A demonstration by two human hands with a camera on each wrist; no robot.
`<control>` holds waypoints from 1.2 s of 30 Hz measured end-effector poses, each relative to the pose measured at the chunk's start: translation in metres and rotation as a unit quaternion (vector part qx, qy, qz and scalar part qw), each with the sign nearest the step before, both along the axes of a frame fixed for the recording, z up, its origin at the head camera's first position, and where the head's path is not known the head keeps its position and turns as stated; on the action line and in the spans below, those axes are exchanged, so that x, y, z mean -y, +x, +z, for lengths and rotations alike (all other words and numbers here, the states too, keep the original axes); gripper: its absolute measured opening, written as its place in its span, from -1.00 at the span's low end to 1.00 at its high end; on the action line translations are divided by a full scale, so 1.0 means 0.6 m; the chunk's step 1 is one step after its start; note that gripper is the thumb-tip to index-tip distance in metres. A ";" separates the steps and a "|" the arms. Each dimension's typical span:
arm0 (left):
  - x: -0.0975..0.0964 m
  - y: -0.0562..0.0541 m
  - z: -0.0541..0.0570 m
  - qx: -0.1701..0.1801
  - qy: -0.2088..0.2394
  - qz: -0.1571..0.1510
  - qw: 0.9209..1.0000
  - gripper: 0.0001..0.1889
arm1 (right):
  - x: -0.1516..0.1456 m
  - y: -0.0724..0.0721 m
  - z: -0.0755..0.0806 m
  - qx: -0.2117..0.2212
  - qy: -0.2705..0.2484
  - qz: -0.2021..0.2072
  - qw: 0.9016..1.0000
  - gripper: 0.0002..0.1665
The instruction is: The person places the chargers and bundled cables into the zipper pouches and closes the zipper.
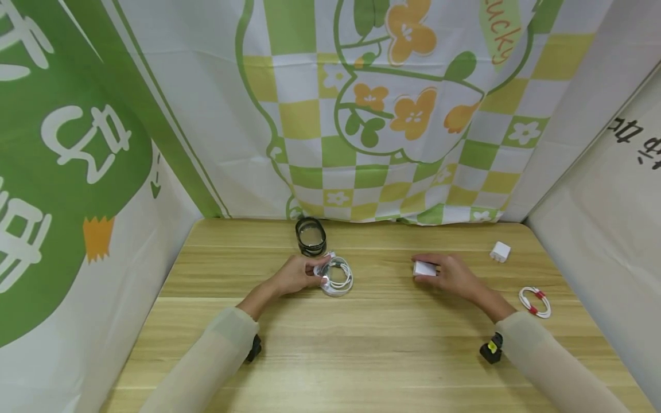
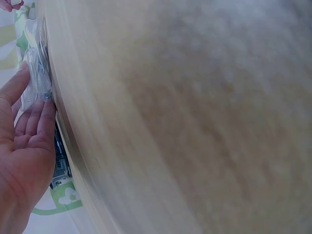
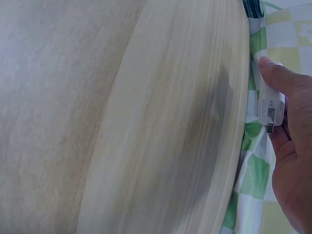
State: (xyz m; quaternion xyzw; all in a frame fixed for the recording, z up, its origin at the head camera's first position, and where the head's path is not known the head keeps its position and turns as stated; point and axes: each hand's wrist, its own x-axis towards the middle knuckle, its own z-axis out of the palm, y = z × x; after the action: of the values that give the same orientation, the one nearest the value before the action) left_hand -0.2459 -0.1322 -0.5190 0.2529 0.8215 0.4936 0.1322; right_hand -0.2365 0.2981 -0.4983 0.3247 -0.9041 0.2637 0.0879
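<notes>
My left hand (image 1: 298, 274) pinches the left side of a coiled white cable (image 1: 341, 281) in a clear plastic wrapping (image 2: 36, 73), between thumb and fingers, close over the table. Just behind it lies a coiled black cable (image 1: 311, 236). To the right, my right hand (image 1: 454, 276) grips a white plug-in charger (image 1: 424, 268) between thumb and fingers. In the right wrist view, printed text and a metal prong show on that charger (image 3: 271, 107).
A second white charger (image 1: 500, 252) stands near the table's back right corner. In front of it lies a coiled white cable with red ties (image 1: 535, 302). The wooden table (image 1: 356, 355) meets a patterned curtain (image 1: 361, 189) at its back edge.
</notes>
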 end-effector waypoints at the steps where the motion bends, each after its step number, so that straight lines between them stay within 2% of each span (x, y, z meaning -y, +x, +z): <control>1: 0.000 0.000 0.000 -0.001 -0.002 0.000 1.000 -0.35 | 0.002 0.000 0.001 0.000 0.001 0.000 1.000 -0.41; 8: 0.001 0.000 0.001 -0.003 -0.008 -0.001 1.000 -0.36 | 0.015 0.001 0.005 0.000 0.004 0.001 1.000 -0.42; 15: 0.001 0.002 0.006 0.001 -0.005 -0.003 1.000 -0.36 | 0.025 -0.003 0.008 -0.022 0.013 0.011 1.000 -0.40; 23: 0.001 0.000 0.002 0.007 0.004 -0.007 1.000 -0.36 | 0.041 -0.003 0.015 -0.009 0.011 0.028 1.000 -0.40; 36: 0.002 -0.001 0.000 0.001 -0.004 -0.008 1.000 -0.35 | 0.067 -0.004 0.017 -0.017 0.001 0.043 0.999 -0.42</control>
State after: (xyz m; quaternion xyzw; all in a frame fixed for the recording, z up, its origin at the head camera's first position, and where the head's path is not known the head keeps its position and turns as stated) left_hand -0.2467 -0.1335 -0.5190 0.2581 0.8215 0.4893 0.1380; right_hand -0.2386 0.2577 -0.4879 0.3681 -0.8878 0.2609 0.0910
